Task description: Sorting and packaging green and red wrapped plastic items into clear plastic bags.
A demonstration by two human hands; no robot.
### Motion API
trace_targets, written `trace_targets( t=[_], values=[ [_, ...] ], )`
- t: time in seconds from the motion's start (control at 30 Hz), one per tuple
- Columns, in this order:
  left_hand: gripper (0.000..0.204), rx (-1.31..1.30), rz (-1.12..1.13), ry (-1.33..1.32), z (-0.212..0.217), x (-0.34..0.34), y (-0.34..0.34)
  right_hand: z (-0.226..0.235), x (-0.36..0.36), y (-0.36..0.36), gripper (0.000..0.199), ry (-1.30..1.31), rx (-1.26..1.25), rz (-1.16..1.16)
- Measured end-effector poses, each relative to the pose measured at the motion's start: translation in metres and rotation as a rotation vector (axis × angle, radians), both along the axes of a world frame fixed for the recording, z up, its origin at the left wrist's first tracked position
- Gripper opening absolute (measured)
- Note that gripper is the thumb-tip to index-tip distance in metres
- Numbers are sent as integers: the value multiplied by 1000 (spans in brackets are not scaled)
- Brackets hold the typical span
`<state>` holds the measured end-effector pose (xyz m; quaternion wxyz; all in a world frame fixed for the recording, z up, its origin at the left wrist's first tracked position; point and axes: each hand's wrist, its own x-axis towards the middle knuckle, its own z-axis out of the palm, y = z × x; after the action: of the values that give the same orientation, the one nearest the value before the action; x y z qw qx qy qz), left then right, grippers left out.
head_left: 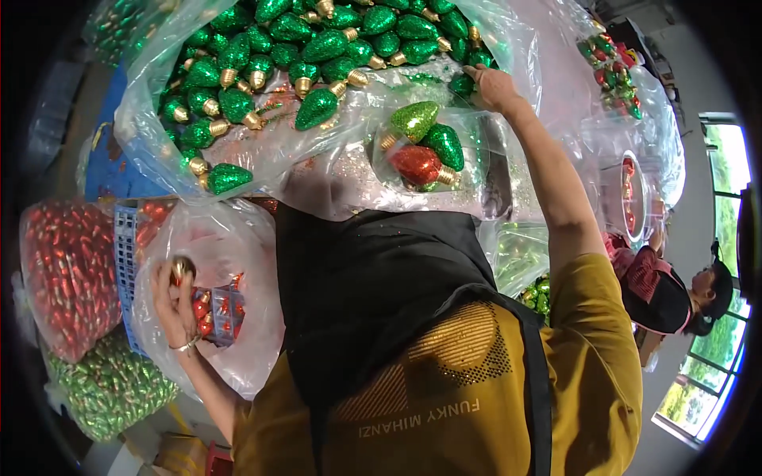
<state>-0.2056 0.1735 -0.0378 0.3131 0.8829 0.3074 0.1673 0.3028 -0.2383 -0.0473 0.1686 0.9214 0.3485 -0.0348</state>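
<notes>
At the left, my left hand (168, 305) is closed around a shiny gold, rounded piece (182, 268), above an opening lined with clear plastic. Red ornaments (204, 315) and a blue divider (228, 308) lie below that hand. My right hand (494, 87) reaches to the far right of the worktop, its fingers closed at a green glitter bulb ornament (462, 85); the grip is partly hidden. Many more green bulb ornaments (324, 46) with gold screw-shaped ends are heaped at the back. Nearer me, a clear bag holds a red ornament (414, 163), a light green ornament (415, 120) and a dark green one (444, 146).
Clear plastic sheeting (139, 119) surrounds the heap. Bags of red ornaments (70, 274) and green ornaments (111, 389) stand at the left beside a blue crate (127, 278). A person (663, 285) in a dark cap is at the far right near windows (714, 349).
</notes>
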Motion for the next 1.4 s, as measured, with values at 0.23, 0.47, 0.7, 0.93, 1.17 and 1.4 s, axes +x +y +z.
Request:
trace_targets(
  t=[0.23,0.47,0.7,0.93,1.17,1.4],
  values=[
    [40,98,-696,-405,132,186,-120,70,-98,-20,53,1073,1928,-379],
    [31,276,-1298,-271,101,321,-199,103,-186,-19,52,1060,2048,-57],
    [30,741,-1292,-353,77,354,-196,104,-171,-24,53,854,1296,-203],
    [32,183,-1392,107,89,367,-171,138,-164,14,51,623,939,-189],
    [36,-9,-1403,47,74,379,-156,148,-154,42,48,559,684,-113],
    [34,-3,-1377,10,75,373,-147,150,-147,57,56,629,494,-67]
  ],
)
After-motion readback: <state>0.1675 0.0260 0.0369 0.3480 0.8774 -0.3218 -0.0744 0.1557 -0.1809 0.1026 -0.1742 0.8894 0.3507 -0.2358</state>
